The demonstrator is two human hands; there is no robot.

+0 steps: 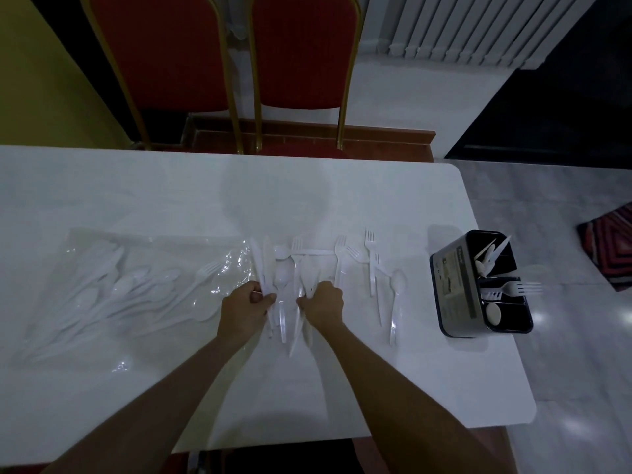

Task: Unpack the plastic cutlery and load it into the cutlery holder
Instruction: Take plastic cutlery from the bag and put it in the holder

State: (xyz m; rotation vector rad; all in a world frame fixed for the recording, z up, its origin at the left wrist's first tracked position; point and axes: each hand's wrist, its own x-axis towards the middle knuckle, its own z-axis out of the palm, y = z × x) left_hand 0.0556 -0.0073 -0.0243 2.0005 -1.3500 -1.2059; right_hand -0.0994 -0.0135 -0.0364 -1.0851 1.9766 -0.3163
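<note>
White plastic knives, forks and spoons lie loose on the white table [393,388] in front of me. My left hand [244,311] grips a few knives [261,265] by their handles. My right hand [323,304] grips a small bunch of cutlery [309,277], its handles sticking out toward me. More forks [369,248] and a spoon [396,285] lie to the right. A clear plastic bag [130,285] at the left still holds several spoons. The black cutlery holder [455,285] stands near the right table edge with a few white pieces in its compartments.
Two red chairs with gold frames [236,107] stand behind the far table edge. A white radiator [478,25] is at the back right. The grey floor lies right of the table, with a patterned rug corner [612,248].
</note>
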